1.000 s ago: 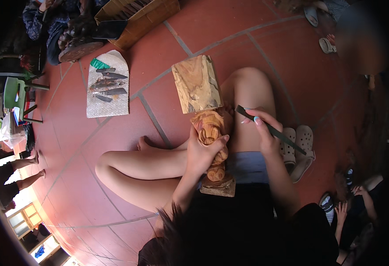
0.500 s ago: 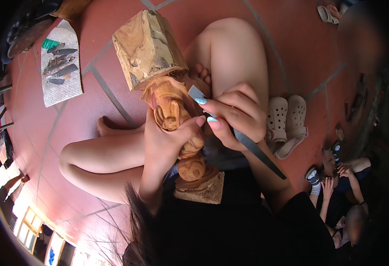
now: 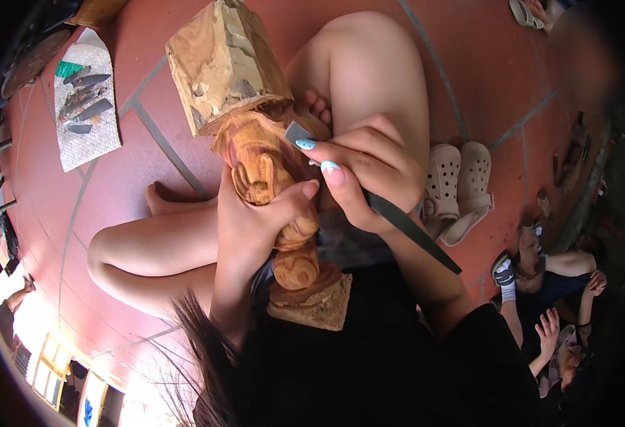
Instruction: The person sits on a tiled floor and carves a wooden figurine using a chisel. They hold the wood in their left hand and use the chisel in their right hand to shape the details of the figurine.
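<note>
A reddish-brown wood carving [image 3: 262, 158] with curved folds lies between my bent legs. Its far end is a rough pale block [image 3: 230, 67], and a small squared base [image 3: 319, 306] rests against my black shirt. My left hand [image 3: 255, 226] wraps round the carved middle, thumb across the top. In my right hand [image 3: 376, 164] is a flat carving knife [image 3: 415, 233], held near its slanted grey tip while its dark tail runs back past my wrist. The tip is at the carving's right side, just below the block; whether it touches the wood I cannot tell.
On the red tiled floor [image 3: 124, 192] at left, a whitish padded mat [image 3: 90, 146] carries several dark blades [image 3: 92, 110] and a green scrap. Beige clogs [image 3: 472, 181] stand right of my knee. Another person's hand [image 3: 548, 333] shows at lower right.
The carving and both my hands sit slightly farther left in the picture, as does the mat. My grips look the same. At lower right, the other person's hands have moved apart.
</note>
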The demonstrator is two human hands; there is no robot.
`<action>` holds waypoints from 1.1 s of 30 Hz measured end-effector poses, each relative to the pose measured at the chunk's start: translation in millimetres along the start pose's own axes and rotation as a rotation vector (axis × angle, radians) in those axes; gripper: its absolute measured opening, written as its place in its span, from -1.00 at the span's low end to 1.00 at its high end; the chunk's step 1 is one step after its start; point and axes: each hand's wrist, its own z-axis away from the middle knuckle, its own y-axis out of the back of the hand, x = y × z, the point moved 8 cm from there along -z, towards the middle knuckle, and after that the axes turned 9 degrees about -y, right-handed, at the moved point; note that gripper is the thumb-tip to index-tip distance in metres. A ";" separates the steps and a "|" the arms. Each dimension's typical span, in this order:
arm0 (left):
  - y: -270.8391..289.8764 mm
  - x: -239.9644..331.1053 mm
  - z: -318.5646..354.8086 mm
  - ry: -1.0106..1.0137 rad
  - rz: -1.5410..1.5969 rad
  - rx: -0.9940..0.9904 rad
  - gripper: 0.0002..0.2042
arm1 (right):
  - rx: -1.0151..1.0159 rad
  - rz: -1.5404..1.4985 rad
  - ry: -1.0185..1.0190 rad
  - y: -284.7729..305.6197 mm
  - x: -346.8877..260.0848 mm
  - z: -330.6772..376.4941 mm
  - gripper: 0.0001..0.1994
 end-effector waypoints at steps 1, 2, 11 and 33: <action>-0.4 -0.3 -0.1 0.008 0.002 -0.003 -0.45 | 0.005 -0.006 -0.013 -1.5 1.5 -0.6 -0.93; -0.6 -0.2 -0.3 0.016 0.003 -0.006 -0.45 | 0.010 -0.012 -0.026 -1.4 2.9 -0.4 -0.93; -0.1 -3.4 -1.0 0.047 0.037 -0.014 -0.55 | 0.044 -0.191 -0.183 -0.9 11.5 -0.9 -0.91; 10.2 -17.4 0.8 0.083 0.037 -0.044 -0.65 | -0.003 -0.187 -0.178 4.6 6.4 7.1 -0.93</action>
